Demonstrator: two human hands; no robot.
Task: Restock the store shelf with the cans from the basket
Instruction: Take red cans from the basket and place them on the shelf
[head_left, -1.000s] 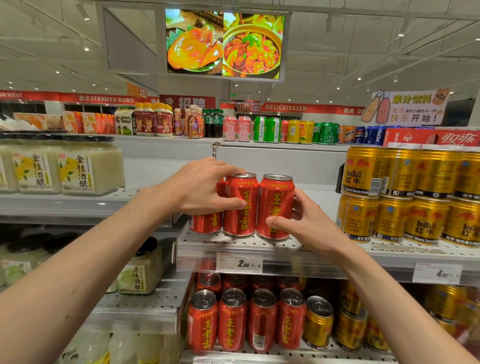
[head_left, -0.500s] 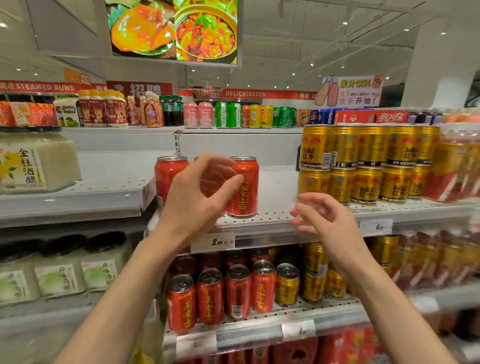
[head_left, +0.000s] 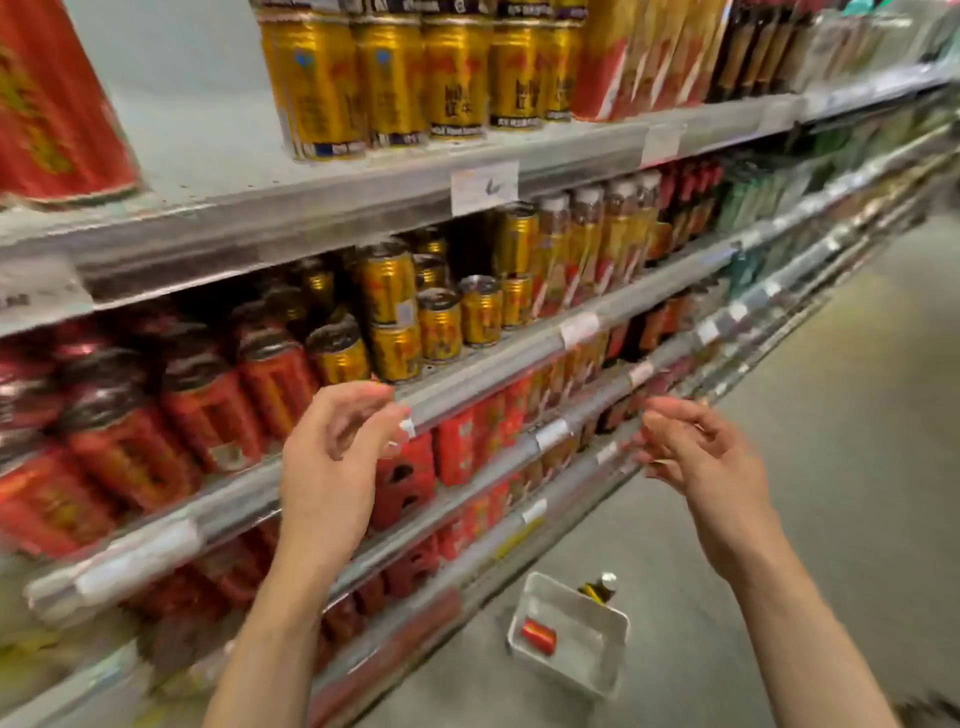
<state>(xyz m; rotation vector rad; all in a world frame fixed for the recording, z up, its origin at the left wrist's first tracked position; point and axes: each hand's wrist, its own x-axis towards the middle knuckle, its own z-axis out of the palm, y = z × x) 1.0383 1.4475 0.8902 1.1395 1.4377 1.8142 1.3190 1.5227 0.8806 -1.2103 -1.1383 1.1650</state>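
Both hands, left hand (head_left: 332, 457) and right hand (head_left: 696, 452), are hanging empty, fingers loose; one red can (head_left: 539, 635) is lying in the basket (head_left: 597, 670) far below them.

Grey concrete floor (head_left: 831, 415) right of long shelving run (head_left: 597, 145). Shelving: pale metal tiers with clear price rails and white price tags (head_left: 484, 187), receding to upper right. Gold cans (head_left: 395, 78) and bottled drinks (head_left: 618, 239) fill tiers. Light even; edges motion-blurred.
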